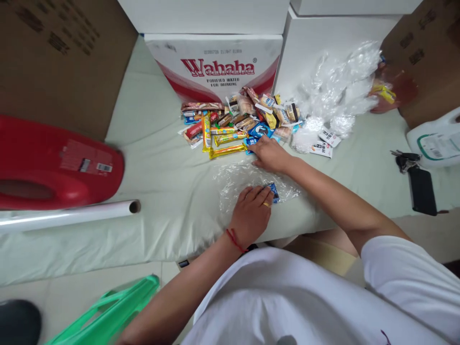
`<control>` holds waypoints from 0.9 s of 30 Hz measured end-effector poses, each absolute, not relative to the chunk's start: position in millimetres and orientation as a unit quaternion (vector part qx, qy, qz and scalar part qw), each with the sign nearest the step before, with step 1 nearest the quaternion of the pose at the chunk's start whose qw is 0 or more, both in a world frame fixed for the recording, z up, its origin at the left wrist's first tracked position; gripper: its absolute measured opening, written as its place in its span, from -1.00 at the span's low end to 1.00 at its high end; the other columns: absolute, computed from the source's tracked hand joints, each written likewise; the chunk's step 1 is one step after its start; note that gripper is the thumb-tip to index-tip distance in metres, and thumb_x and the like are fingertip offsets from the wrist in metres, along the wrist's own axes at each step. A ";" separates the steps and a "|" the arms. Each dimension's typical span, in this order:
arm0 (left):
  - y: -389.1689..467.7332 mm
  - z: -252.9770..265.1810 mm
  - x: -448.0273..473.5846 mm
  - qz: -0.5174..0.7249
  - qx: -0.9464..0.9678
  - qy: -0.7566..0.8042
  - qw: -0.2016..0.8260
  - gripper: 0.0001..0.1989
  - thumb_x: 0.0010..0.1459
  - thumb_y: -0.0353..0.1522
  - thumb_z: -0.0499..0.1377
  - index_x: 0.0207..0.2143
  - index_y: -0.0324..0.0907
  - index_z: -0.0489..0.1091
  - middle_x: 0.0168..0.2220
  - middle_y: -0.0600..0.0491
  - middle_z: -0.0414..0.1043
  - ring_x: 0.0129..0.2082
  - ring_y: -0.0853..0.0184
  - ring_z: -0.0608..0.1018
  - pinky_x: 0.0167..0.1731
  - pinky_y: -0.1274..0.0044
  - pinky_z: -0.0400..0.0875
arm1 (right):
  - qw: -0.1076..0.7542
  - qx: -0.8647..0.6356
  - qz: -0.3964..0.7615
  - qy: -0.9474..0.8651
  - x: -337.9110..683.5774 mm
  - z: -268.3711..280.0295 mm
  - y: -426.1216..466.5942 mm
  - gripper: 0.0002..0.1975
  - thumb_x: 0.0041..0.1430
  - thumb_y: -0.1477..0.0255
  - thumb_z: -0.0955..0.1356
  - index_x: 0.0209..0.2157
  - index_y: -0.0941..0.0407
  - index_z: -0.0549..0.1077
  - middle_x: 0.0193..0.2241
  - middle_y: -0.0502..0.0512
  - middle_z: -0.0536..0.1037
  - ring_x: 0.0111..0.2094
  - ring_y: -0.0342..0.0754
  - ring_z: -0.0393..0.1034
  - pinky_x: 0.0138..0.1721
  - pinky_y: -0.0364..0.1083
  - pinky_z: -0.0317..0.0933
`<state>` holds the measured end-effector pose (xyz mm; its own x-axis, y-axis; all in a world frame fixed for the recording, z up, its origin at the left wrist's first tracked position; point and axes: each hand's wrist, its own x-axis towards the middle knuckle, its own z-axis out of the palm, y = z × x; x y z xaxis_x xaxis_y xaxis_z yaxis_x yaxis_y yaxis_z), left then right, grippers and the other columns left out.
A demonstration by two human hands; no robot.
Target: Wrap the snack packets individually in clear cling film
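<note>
My left hand (253, 206), with a ring and a red cord bracelet, lies flat on a clear plastic bag (230, 179) spread on the cloth. Beside its fingertips a small blue packet (274, 192) shows, partly covered by the hand. My right hand (271, 153) reaches to the near edge of a pile of wrapped snacks, its fingers closed on a blue snack packet (251, 143); the fingertips are partly hidden. Yellow snack sticks (228, 151) lie just left of it. Another blue packet (261, 130) sits right above the fingers.
Behind the snacks stands a white and red carton (219, 64). Crumpled clear plastic (334, 86) is heaped at the right, near keys (406, 162), a black phone-like object (423, 190) and a white jug (436, 139). A red jug (57, 165) and a plastic-film roll (72, 215) lie at the left.
</note>
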<state>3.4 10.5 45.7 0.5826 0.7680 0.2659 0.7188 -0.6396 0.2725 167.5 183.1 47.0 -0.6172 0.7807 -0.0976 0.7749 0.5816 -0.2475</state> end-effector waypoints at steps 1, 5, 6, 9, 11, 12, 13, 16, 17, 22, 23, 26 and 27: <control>9.8 45.1 3.3 0.184 0.886 0.421 0.068 -0.63 0.42 -0.39 0.09 0.19 -0.15 0.53 0.22 0.00 0.56 0.21 0.15 0.53 0.27 0.23 0.30 | 0.001 -0.432 0.141 -0.891 167.3 45.2 187.8 -0.74 0.25 0.41 0.43 -0.04 0.18 0.57 -0.12 0.30 0.59 0.07 0.26 0.27 0.05 0.12 0.11; 6.4 44.1 2.7 0.188 0.880 0.430 0.071 -0.63 0.41 -0.40 0.10 0.19 -0.18 0.52 0.24 0.00 0.55 0.22 0.13 0.50 0.26 0.24 0.30 | 0.030 -0.363 0.176 -0.915 182.3 54.2 190.2 -0.85 0.33 0.40 0.36 -0.29 0.15 0.55 -0.22 0.22 0.56 -0.04 0.15 0.32 0.01 0.06 0.12; 5.5 44.3 2.8 0.189 0.878 0.434 0.071 -0.63 0.41 -0.40 0.10 0.19 -0.18 0.52 0.24 0.00 0.54 0.22 0.12 0.50 0.25 0.25 0.31 | 0.049 -0.338 0.189 -0.921 187.4 60.6 186.2 -0.83 0.36 0.40 0.34 -0.27 0.16 0.55 -0.19 0.22 0.56 -0.06 0.12 0.34 -0.01 0.03 0.14; 3.5 45.0 3.9 0.196 0.872 0.443 0.066 -0.63 0.41 -0.40 0.11 0.18 -0.17 0.53 0.24 0.00 0.55 0.19 0.12 0.51 0.17 0.26 0.35 | 0.096 -0.290 0.212 -0.928 200.5 84.9 162.6 -0.77 0.45 0.39 0.26 -0.19 0.15 0.53 -0.06 0.26 0.56 -0.10 0.04 0.42 -0.11 -0.06 0.19; 3.3 44.7 4.7 0.201 0.871 0.444 0.060 -0.64 0.41 -0.41 0.11 0.17 -0.18 0.53 0.23 0.00 0.56 0.15 0.12 0.54 0.10 0.27 0.38 | 0.101 -0.288 0.194 -0.932 206.5 99.7 139.3 -0.74 0.50 0.36 0.23 -0.15 0.13 0.53 0.07 0.25 0.56 -0.11 0.01 0.47 -0.20 -0.09 0.19; 3.4 44.1 4.8 0.205 0.870 0.444 0.057 -0.64 0.40 -0.42 0.11 0.17 -0.18 0.53 0.22 -0.01 0.56 0.14 0.11 0.55 0.07 0.27 0.39 | 0.094 -0.289 0.178 -0.936 208.7 105.1 126.5 -0.73 0.51 0.36 0.22 -0.14 0.12 0.54 0.12 0.23 0.56 -0.13 -0.01 0.48 -0.23 -0.10 0.17; 3.5 43.2 4.4 0.209 0.870 0.444 0.053 -0.64 0.40 -0.42 0.11 0.17 -0.19 0.53 0.21 -0.03 0.57 0.13 0.11 0.56 0.04 0.27 0.39 | 0.082 -0.289 0.161 -0.940 210.5 108.6 113.8 -0.72 0.52 0.36 0.22 -0.12 0.11 0.54 0.17 0.21 0.55 -0.15 -0.03 0.50 -0.27 -0.11 0.16; 1.6 39.3 -1.5 0.238 0.863 0.443 0.046 -0.66 0.37 -0.43 0.12 0.12 -0.24 0.54 0.13 -0.10 0.62 0.10 0.09 0.57 -0.02 0.27 0.41 | 0.035 -0.279 0.126 -0.951 213.0 107.7 79.6 -0.70 0.53 0.38 0.20 -0.04 0.10 0.56 0.24 0.19 0.53 -0.28 -0.09 0.49 -0.33 -0.11 0.14; -0.6 38.2 -5.3 0.255 0.861 0.439 0.045 -0.67 0.37 -0.44 0.12 0.10 -0.25 0.55 0.09 -0.12 0.64 0.08 0.08 0.58 -0.04 0.28 0.42 | 0.020 -0.277 0.120 -0.953 213.1 104.3 70.5 -0.69 0.54 0.39 0.20 -0.01 0.10 0.56 0.25 0.20 0.52 -0.31 -0.10 0.49 -0.34 -0.10 0.14; -21.6 38.4 -33.2 0.357 0.843 0.400 0.045 -0.65 0.32 -0.50 0.17 0.12 -0.12 0.49 0.04 -0.07 0.65 -0.05 0.19 0.60 -0.06 0.35 0.46 | -0.028 -0.281 0.111 -0.953 210.6 82.2 42.1 -0.66 0.53 0.44 0.18 -0.08 0.11 0.59 0.25 0.22 0.53 -0.37 -0.10 0.48 -0.28 -0.05 0.20; -24.6 38.9 -38.5 0.373 0.831 0.411 0.041 -0.63 0.30 -0.50 0.20 0.12 -0.10 0.48 0.02 -0.06 0.65 -0.07 0.21 0.60 -0.05 0.36 0.46 | -0.031 -0.285 0.111 -0.952 210.0 79.4 39.3 -0.65 0.54 0.45 0.17 -0.10 0.10 0.59 0.24 0.21 0.53 -0.37 -0.09 0.48 -0.27 -0.04 0.20; -18.7 36.2 -50.0 0.400 0.759 0.513 0.039 -0.55 0.23 -0.40 0.32 0.16 -0.13 0.43 0.06 -0.15 0.57 0.04 0.12 0.55 0.09 0.27 0.43 | -0.025 -0.301 0.117 -0.946 208.2 76.3 34.5 -0.62 0.55 0.44 0.15 -0.12 0.08 0.60 0.25 0.16 0.53 -0.36 -0.08 0.48 -0.25 -0.03 0.20; -11.0 33.5 -52.4 0.401 0.728 0.553 0.057 -0.47 0.19 -0.34 0.36 0.20 -0.16 0.39 0.12 -0.21 0.51 0.13 0.05 0.51 0.15 0.21 0.39 | -0.022 -0.307 0.119 -0.944 207.6 76.6 34.0 -0.62 0.55 0.43 0.15 -0.11 0.07 0.60 0.26 0.16 0.53 -0.35 -0.07 0.48 -0.24 -0.03 0.20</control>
<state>-52.4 -11.0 33.5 0.0678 0.8510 0.5207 0.7594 -0.3825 0.5263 207.6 34.0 76.6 -0.8108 0.5741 -0.1138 0.5844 0.7835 -0.2112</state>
